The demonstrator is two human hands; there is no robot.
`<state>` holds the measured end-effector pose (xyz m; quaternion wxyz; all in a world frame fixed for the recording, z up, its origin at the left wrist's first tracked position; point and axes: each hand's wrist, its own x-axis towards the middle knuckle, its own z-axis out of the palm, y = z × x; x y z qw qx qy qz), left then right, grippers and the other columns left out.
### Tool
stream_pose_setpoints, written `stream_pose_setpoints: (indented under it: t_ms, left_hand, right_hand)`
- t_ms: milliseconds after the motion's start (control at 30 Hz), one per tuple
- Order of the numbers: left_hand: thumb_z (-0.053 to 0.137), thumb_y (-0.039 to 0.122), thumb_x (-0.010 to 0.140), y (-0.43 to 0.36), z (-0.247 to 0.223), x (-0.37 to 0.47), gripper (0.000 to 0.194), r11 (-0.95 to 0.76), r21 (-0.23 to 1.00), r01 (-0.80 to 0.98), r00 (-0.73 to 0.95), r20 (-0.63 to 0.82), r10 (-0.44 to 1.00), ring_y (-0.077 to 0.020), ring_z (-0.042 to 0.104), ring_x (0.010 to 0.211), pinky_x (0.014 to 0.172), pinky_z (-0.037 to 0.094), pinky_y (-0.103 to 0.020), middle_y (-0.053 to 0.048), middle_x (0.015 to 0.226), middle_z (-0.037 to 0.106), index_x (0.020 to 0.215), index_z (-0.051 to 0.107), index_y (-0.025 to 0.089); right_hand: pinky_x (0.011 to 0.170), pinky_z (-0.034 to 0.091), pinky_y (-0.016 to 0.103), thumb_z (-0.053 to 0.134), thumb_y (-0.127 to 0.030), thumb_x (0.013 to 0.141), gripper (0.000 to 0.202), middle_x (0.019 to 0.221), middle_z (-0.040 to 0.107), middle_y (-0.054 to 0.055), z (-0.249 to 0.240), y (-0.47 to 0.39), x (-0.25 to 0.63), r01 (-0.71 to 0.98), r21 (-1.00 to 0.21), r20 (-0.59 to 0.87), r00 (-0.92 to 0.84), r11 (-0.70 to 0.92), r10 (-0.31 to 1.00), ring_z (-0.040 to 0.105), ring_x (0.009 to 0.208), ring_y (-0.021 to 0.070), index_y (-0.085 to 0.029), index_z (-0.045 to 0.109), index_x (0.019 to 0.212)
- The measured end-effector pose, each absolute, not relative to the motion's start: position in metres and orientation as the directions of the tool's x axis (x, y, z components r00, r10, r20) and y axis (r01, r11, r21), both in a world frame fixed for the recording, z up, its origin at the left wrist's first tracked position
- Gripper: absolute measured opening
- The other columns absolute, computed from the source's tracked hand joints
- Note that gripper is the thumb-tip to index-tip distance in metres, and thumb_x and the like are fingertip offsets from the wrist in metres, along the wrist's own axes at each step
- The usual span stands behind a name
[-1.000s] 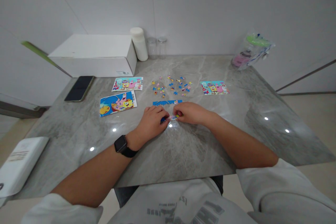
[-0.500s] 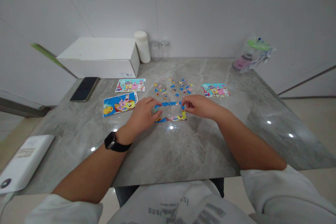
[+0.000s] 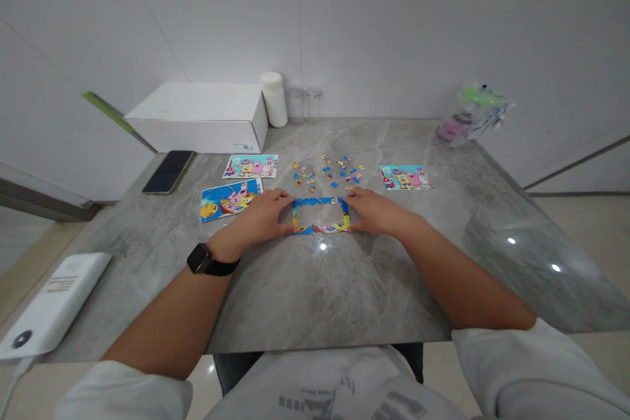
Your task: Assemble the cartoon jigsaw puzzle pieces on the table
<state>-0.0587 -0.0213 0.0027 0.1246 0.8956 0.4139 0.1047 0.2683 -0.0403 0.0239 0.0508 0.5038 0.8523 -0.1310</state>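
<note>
A rectangular frame of joined puzzle pieces (image 3: 319, 230) lies flat on the table, its middle showing bare tabletop. My left hand (image 3: 266, 215) grips its left side, with the thumb at the lower corner and a finger at the upper one. At the right side, my right hand (image 3: 377, 211) holds it the same way. Several loose puzzle pieces (image 3: 335, 184) are scattered just beyond the frame. Left of them lie a picture card (image 3: 251, 166) and a blue picture card (image 3: 221, 200), partly behind my left hand. Another picture card (image 3: 406, 177) is on the right.
A phone (image 3: 168, 172) and a white box (image 3: 197, 115) are at the back left, beside a white bottle (image 3: 274, 100) and two glasses (image 3: 304, 106). A plastic-wrapped item (image 3: 472, 115) stands back right. A white device (image 3: 56, 302) with a cable lies at the left edge.
Both hands have moved to the outer sides of the puzzle frame, uncovering its left and right sides. My right hand no longer pinches at the upper right corner. The view has shifted slightly.
</note>
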Motion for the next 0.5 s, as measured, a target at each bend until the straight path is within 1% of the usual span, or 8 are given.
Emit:
stream_pose_setpoints:
  t_ms: [100, 200, 333, 500]
  left_hand:
    - [0.082, 0.054, 0.082, -0.0184, -0.0033, -0.0602, 0.063, -0.626, 0.308, 0.717, 0.637, 0.077, 0.767, -0.0328, 0.065, 0.122, 0.107, 0.051, -0.046, -0.013, 0.136, 0.066, 0.136, 0.070, 0.025]
    - [0.081, 0.057, 0.082, -0.0167, -0.0069, -0.0603, 0.064, -0.628, 0.290, 0.722, 0.640, 0.067, 0.766, -0.0320, 0.065, 0.123, 0.107, 0.051, -0.044, -0.013, 0.138, 0.065, 0.137, 0.070, 0.024]
    - [0.082, 0.055, 0.083, -0.0167, -0.0071, -0.0590, 0.065, -0.645, 0.294, 0.705, 0.656, 0.076, 0.751, -0.0325, 0.063, 0.130, 0.112, 0.048, -0.045, -0.013, 0.146, 0.064, 0.139, 0.068, 0.023]
    - [0.083, 0.053, 0.083, -0.0174, -0.0052, -0.0565, 0.066, -0.652, 0.297, 0.698, 0.663, 0.075, 0.745, -0.0335, 0.063, 0.133, 0.115, 0.047, -0.047, -0.013, 0.145, 0.066, 0.140, 0.068, 0.023]
  right_hand:
    - [0.111, 0.049, 0.043, 0.088, -0.041, 0.080, 0.059, 0.146, 0.060, 0.022, 0.0217, -0.0401, 0.2668, 0.871, -0.177, -0.228, -0.490, 0.459, 0.842, 0.061, 0.133, 0.0372, -0.016, 0.072, 0.131]
    - [0.115, 0.047, 0.044, 0.088, -0.040, 0.080, 0.061, 0.149, 0.059, 0.022, 0.0194, -0.0396, 0.2674, 0.862, -0.189, -0.213, -0.503, 0.470, 0.838, 0.059, 0.137, 0.0366, -0.016, 0.071, 0.133]
    - [0.120, 0.043, 0.045, 0.089, -0.037, 0.078, 0.065, 0.156, 0.055, 0.022, 0.0176, -0.0383, 0.2692, 0.848, -0.201, -0.196, -0.525, 0.490, 0.828, 0.057, 0.141, 0.0372, -0.015, 0.071, 0.136]
    - [0.120, 0.044, 0.044, 0.090, -0.037, 0.076, 0.067, 0.154, 0.059, 0.021, 0.0203, -0.0368, 0.2688, 0.834, -0.227, -0.193, -0.545, 0.503, 0.816, 0.058, 0.140, 0.0366, -0.016, 0.072, 0.136]
